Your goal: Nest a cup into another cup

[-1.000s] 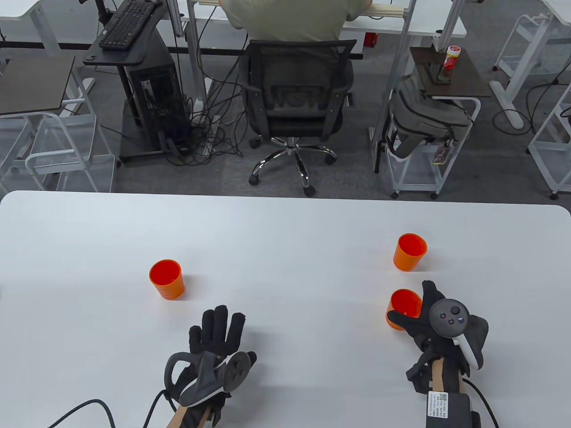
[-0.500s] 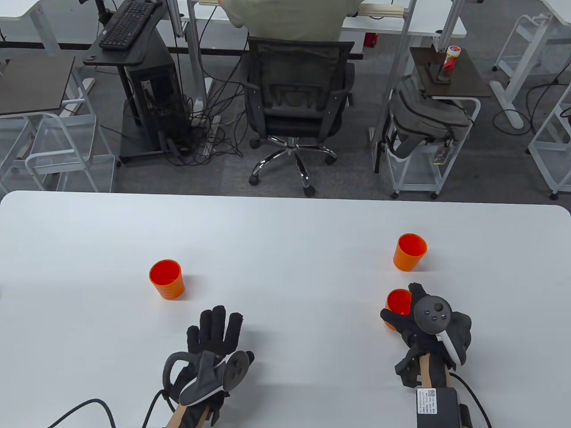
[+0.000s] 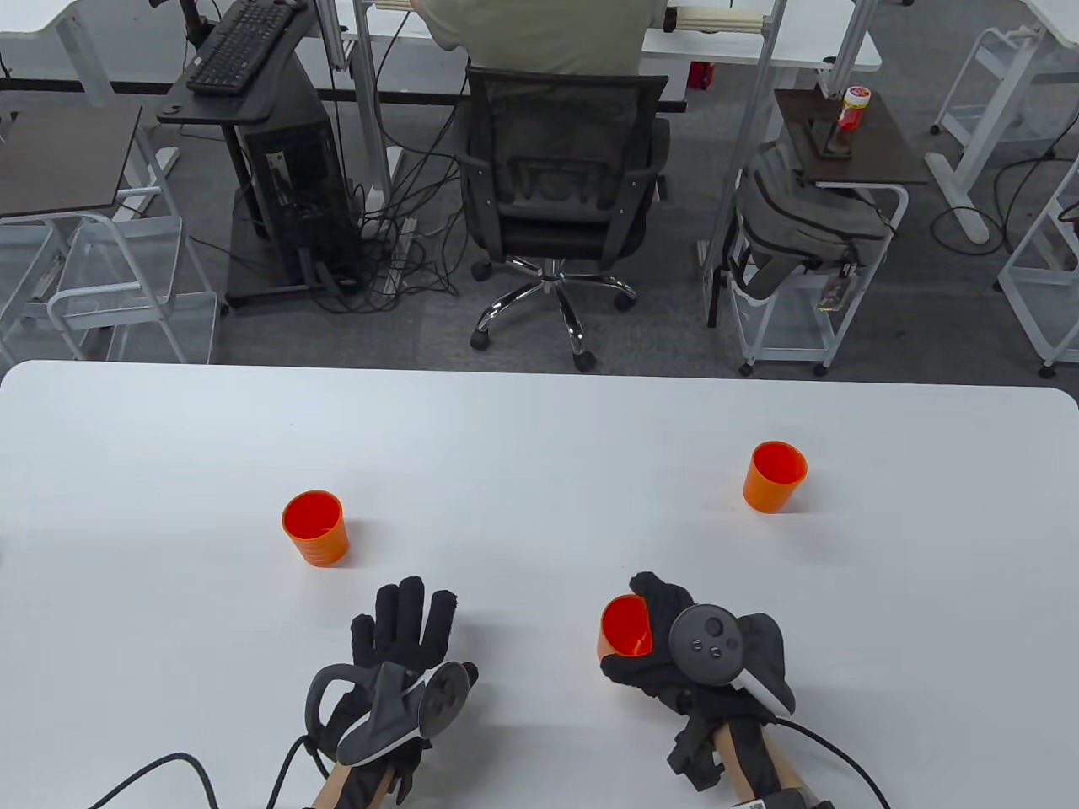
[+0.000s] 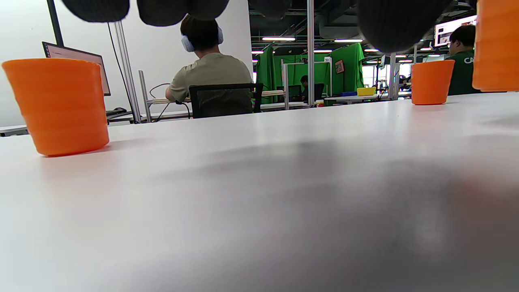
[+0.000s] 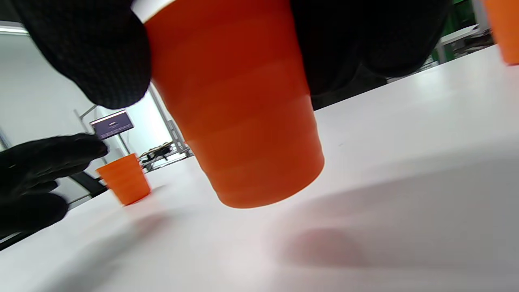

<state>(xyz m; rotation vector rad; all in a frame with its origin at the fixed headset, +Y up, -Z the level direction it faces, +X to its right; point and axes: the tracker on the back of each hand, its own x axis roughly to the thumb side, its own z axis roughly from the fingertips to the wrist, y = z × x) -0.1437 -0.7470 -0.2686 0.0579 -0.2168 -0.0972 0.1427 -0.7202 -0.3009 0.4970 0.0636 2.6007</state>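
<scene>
Three orange cups are in view. My right hand [image 3: 645, 628] grips one orange cup [image 3: 625, 625] and holds it above the table, tilted; it also shows in the right wrist view [image 5: 239, 109], clear of the tabletop. A second cup [image 3: 315, 527] stands upright at the left, beyond my left hand [image 3: 405, 628]; it shows in the left wrist view [image 4: 56, 105] too. My left hand rests flat on the table, fingers spread, holding nothing. A third cup [image 3: 774, 477] stands at the far right.
The white table [image 3: 539, 438] ends at a far edge, with an office chair [image 3: 560, 168] and a seated person behind it. A cable [image 3: 152, 771] runs from my left wrist off the near edge.
My right hand has lifted its cup and carried it left and toward me, away from the far right cup. My left hand has stayed put.
</scene>
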